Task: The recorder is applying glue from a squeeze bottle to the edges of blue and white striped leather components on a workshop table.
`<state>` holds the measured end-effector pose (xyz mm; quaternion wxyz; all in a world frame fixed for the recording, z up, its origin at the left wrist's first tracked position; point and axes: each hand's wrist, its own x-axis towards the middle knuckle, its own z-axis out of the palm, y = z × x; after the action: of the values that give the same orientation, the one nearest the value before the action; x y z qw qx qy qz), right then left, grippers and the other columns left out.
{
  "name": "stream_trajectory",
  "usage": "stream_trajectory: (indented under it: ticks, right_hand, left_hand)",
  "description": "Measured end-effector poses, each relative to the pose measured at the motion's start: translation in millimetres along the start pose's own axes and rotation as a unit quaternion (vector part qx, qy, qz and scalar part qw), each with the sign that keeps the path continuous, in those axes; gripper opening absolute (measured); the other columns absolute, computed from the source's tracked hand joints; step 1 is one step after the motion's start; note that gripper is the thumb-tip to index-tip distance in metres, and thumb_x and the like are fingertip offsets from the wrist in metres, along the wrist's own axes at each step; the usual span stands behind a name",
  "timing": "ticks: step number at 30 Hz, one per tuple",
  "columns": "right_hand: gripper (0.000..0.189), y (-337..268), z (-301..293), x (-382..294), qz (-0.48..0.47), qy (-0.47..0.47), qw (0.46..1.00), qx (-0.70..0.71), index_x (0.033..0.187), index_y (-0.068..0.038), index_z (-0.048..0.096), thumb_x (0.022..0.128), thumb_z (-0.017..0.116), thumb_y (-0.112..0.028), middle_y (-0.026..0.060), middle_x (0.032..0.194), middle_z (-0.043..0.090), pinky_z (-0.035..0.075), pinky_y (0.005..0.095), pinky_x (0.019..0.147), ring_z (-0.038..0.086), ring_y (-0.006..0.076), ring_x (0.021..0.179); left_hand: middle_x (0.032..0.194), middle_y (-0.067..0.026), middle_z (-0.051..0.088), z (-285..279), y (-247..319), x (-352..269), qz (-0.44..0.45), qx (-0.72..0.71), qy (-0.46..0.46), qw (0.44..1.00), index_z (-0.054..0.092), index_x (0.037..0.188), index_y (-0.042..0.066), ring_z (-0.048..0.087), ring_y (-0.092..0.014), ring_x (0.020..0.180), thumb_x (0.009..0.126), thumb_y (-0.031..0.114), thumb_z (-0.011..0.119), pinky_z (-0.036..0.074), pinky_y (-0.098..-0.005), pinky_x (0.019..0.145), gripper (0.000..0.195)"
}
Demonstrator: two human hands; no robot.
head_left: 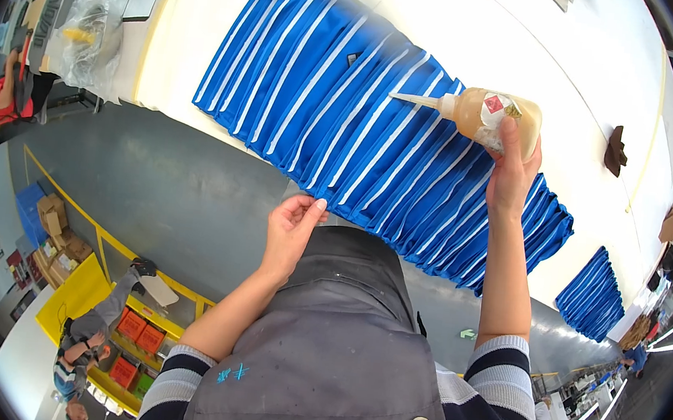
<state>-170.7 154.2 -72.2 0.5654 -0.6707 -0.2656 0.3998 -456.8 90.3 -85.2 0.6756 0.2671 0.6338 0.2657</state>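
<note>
Blue fabric pieces with white stripes [334,106] lie overlapped in a long row along the near side of the pale table. My right hand [512,178] grips a translucent squeeze bottle [528,116] of yellowish liquid, tilted so its long nozzle points left over the row. The nozzle tip appears beside a white stripe; whether it touches cannot be told. At the near edge of the row, my left hand [293,230] pinches the border of a blue piece between thumb and fingers.
A smaller blue striped stack [592,295] lies farther right on the table [580,81]. A dark brown scrap [616,151] sits toward the far right. Clear plastic bags [91,46] are at left. A yellow railing [97,232] and a person [88,332] stand across the aisle.
</note>
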Motion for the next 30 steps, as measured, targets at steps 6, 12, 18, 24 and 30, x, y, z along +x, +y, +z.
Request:
stream_trajectory:
  ticks: [6,12,18,24,30]
  right_hand:
    - [0.048,1,2,-14,0.005,-0.021,0.999,-0.024,0.115,0.001,0.047,0.083,0.063,-0.031,0.0098,0.104,0.056,0.047,0.0303,0.080,0.055,0.0167,0.095]
    - [0.047,3,7,-29,0.011,-0.031,0.999,-0.013,0.110,0.001,0.050,0.078,0.069,-0.028,0.0083,0.099,0.056,0.041,0.0265,0.081,0.053,0.0142,0.091]
    - [0.045,4,11,-43,0.023,-0.037,0.999,-0.009,0.107,-0.001,0.051,0.078,0.069,-0.029,0.0066,0.095,0.056,0.041,0.0256,0.080,0.052,0.0123,0.089]
    - [0.040,6,13,-60,0.039,-0.068,0.997,-0.026,0.101,-0.001,0.052,0.077,0.070,-0.028,0.0047,0.091,0.056,0.041,0.0240,0.076,0.052,0.0106,0.084]
    - [0.039,9,15,-81,0.066,-0.099,0.992,-0.032,0.099,-0.001,0.052,0.076,0.071,-0.026,0.0043,0.090,0.056,0.041,0.0238,0.074,0.052,0.0101,0.082]
  left_hand:
    - [0.080,-0.0056,0.062,1,-2,1,0.004,-0.011,0.004,1.000,0.060,0.087,-0.002,0.059,-0.010,0.074,0.086,0.015,0.061,0.046,-0.0226,0.070,0.017]
    - [0.080,-0.0064,0.063,-1,-6,3,0.004,-0.009,0.004,1.000,0.060,0.087,-0.003,0.059,-0.011,0.074,0.086,0.015,0.061,0.047,-0.0229,0.071,0.018]
    - [0.079,-0.0062,0.062,0,-3,2,0.003,-0.004,0.004,1.000,0.060,0.087,-0.001,0.058,-0.011,0.075,0.086,0.018,0.059,0.044,-0.0240,0.071,0.019]
    - [0.079,-0.0065,0.063,1,-1,1,0.008,-0.002,0.003,1.000,0.061,0.087,-0.001,0.058,-0.012,0.074,0.086,0.018,0.059,0.044,-0.0241,0.071,0.019]
    - [0.078,-0.0061,0.063,0,-4,2,0.020,-0.007,-0.007,1.000,0.061,0.087,-0.001,0.058,-0.012,0.074,0.086,0.018,0.059,0.044,-0.0237,0.070,0.019]
